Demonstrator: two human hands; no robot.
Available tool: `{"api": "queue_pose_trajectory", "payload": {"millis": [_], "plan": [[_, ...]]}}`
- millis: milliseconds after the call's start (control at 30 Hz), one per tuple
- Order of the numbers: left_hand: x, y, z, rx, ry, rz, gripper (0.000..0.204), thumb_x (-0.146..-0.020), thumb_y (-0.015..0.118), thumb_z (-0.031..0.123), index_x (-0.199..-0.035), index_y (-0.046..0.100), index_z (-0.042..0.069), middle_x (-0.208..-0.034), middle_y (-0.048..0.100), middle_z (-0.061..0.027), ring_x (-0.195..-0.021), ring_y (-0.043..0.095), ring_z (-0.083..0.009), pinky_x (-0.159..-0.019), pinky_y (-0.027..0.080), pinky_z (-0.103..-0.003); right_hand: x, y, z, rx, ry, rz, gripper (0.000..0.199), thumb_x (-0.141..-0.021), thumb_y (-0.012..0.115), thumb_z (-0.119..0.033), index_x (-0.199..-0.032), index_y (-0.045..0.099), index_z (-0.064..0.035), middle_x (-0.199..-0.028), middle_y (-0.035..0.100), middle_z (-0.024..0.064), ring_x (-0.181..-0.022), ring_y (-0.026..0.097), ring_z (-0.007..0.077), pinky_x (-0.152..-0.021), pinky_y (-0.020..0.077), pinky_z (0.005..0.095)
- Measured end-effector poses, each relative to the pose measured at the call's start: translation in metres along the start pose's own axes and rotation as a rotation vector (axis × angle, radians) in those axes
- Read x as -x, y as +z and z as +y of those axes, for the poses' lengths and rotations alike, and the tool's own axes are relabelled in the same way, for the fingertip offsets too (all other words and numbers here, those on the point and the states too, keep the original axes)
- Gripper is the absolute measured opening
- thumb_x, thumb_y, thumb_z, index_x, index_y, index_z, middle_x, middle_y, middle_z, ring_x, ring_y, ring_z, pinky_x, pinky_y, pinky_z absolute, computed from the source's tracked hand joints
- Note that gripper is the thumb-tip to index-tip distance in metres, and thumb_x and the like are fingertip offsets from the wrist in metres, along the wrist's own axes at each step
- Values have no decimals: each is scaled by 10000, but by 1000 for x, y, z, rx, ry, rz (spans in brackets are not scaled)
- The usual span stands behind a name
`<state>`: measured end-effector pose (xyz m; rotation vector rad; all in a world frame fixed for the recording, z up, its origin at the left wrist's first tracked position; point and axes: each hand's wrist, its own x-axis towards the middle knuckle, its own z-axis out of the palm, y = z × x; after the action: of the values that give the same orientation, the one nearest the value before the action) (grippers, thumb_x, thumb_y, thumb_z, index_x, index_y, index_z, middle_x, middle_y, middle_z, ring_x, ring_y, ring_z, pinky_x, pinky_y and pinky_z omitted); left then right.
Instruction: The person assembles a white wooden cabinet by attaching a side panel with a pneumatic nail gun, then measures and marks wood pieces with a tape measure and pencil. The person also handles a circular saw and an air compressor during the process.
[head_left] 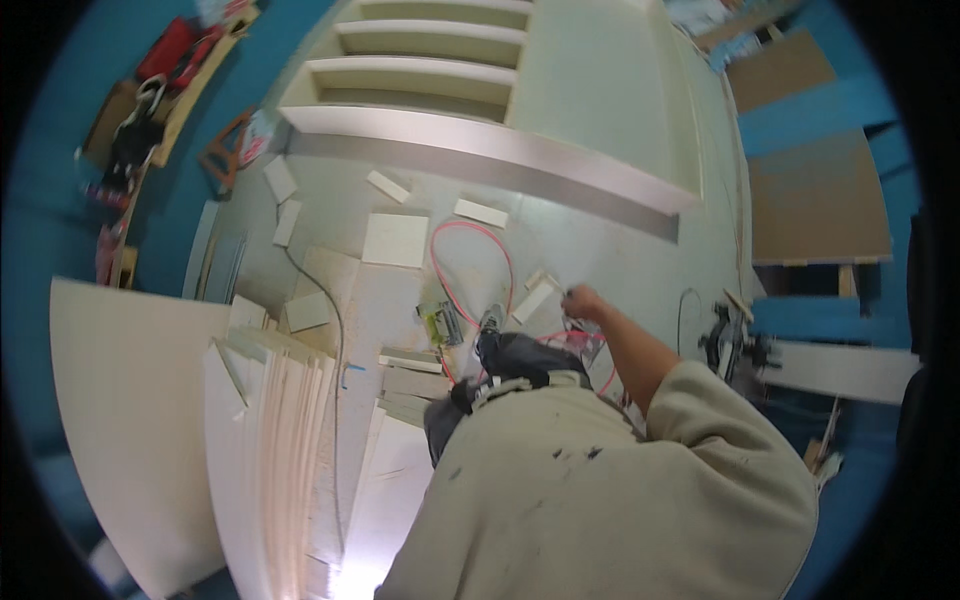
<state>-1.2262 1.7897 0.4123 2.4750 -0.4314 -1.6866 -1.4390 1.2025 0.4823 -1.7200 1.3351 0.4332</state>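
Note:
My right hand (pixel 585 302) reaches forward at the middle right, its fingers curled closed. Something small and dark shows at the fingertips; I cannot make out what it is. Just beyond the hand a short white board piece (pixel 536 301) lies on the floor. Below the hand is a partly hidden, blurred reddish and grey object (pixel 580 338). A red hose (pixel 472 226) loops over the floor to the left. Inside that side, by my shoe (pixel 491 319), lies a yellow-green and grey power tool (pixel 438 323). My left hand is out of sight.
A large white shelf unit (pixel 420 75) lies across the far floor. Stacked white panels (pixel 275 440) and a big leaning board (pixel 130 420) fill the left. Offcuts (pixel 395 240) and a dark cable (pixel 340 350) lie about. A dark machine (pixel 728 340) stands at right.

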Motion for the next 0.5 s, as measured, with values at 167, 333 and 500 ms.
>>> {"api": "queue_pose_trajectory", "payload": {"millis": [167, 333, 500], "plan": [[-104, -131, 164, -376, 283, -16, 333, -853, 536, 315, -925, 691, 29, -999, 668, -222, -883, 643, -397, -752, 501, -456, -24, -104, -17, -330, -2, 225, 257, -775, 594, -215, -822, 685, 20, -751, 692, 174, -711, 675, 270, -698, 515, 385], [-197, -261, 323, -604, 643, -142, 294, -896, 507, 267, -893, 667, 21, -881, 659, -203, -758, 663, -318, -667, 534, -404, -63, -101, 36, -508, 72, 264, 360, -803, 591, -383, -756, 712, -48, -593, 612, 98, -524, 589, 221, -517, 480, 366], [-214, -280, 514, -125, 26, -258, 297, -886, 554, 258, -837, 642, -21, -766, 659, -135, -639, 659, -249, -554, 547, -370, -29, -80, 94, -932, 219, 277, 247, -833, 650, -221, -846, 669, 25, -630, 558, 71, -520, 535, 184, -436, 411, 354]]}}
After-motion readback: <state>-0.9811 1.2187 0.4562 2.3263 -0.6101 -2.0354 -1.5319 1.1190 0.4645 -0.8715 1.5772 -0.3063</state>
